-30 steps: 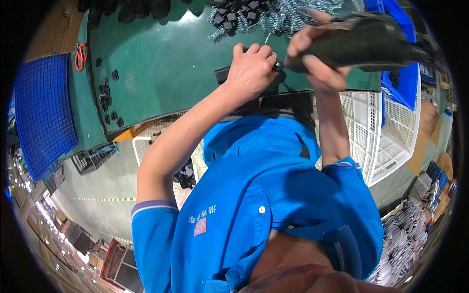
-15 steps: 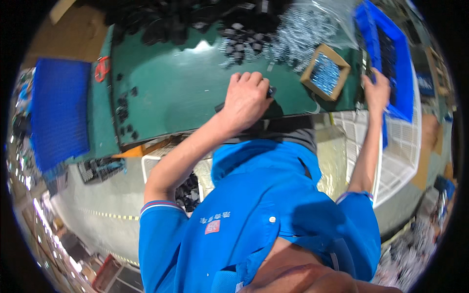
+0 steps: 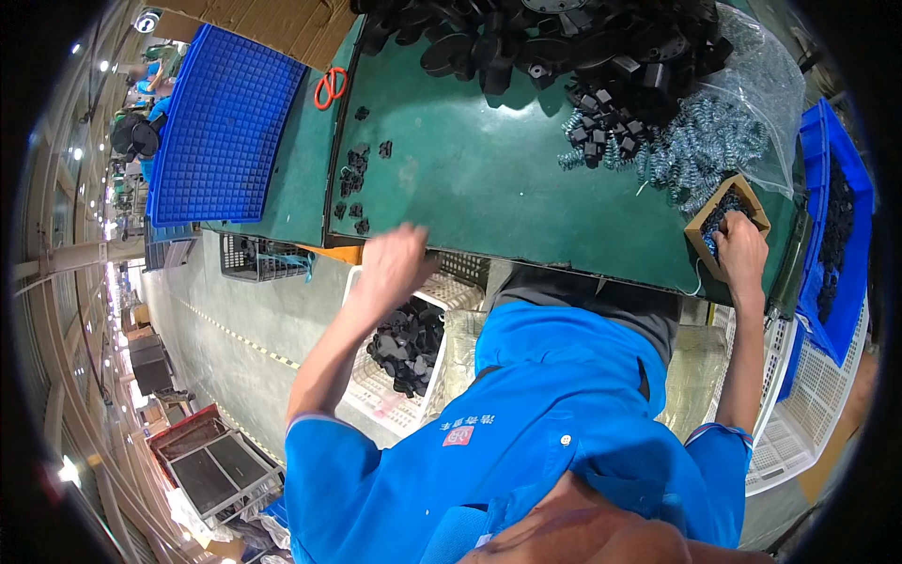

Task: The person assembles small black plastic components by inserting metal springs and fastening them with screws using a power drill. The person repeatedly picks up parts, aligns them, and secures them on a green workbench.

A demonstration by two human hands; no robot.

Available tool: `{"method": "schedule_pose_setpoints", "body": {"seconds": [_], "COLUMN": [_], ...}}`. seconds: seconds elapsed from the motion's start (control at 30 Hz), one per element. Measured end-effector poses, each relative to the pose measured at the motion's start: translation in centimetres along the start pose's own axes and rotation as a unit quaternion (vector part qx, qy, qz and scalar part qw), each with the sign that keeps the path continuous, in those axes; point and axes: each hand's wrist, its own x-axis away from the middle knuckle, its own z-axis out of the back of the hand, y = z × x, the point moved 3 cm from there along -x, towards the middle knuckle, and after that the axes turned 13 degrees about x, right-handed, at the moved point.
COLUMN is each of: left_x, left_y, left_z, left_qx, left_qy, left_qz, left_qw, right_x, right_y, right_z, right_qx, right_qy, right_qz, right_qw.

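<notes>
My left hand [image 3: 390, 268] is smeared by motion at the green table's near edge, above a white plastic basket [image 3: 352, 385] heaped with black plastic parts [image 3: 409, 348]. Its fingers are too blurred to show whether they hold anything. At the right, my right hand [image 3: 742, 252] reaches into a small open cardboard box [image 3: 757, 209] of small shiny metal pieces [image 3: 722, 209]. The fingers are curled down among the pieces, and their tips are hidden. Beyond the box lies a heap of metal springs [image 3: 705, 141], beside small black blocks [image 3: 601, 122].
Large black plastic parts [image 3: 526, 47] pile along the table's far side. Several small black pieces [image 3: 352, 174] lie at its left, near red-handled scissors [image 3: 330, 88]. A blue crate [image 3: 221, 132] stands left, and a blue bin [image 3: 850, 301] right of the table [image 3: 470, 188].
My left hand has moved left, from over the table to its near edge by the basket. My right hand has gone from beside the blue bin into the cardboard box. The view has shifted.
</notes>
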Motion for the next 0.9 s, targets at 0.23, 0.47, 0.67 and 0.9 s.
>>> {"method": "schedule_pose_setpoints", "body": {"seconds": [0.23,0.47,0.67,0.9], "left_x": [-23.6,-26.6,-16.4,-14.0], "left_y": [1.0,-2.5,-0.2,11.7], "left_z": [1.6,-3.0,1.4,0.2], "left_qx": [0.219,0.574,0.65,0.406], "left_qy": [0.205,0.23,0.189,-0.092], "left_qz": [0.144,0.16,0.036,-0.351], "left_qw": [0.943,0.77,0.735,0.839], "right_x": [0.4,8.3,20.5,21.8], "right_y": [0.2,6.5,11.4,8.9], "right_z": [1.0,-1.0,-5.5,-10.2], "right_qx": [-0.182,-0.577,-0.623,-0.675], "right_qy": [0.023,0.197,0.256,0.252], "right_qz": [-0.072,-0.237,-0.395,-0.445], "right_qw": [0.98,0.756,0.625,0.532]}}
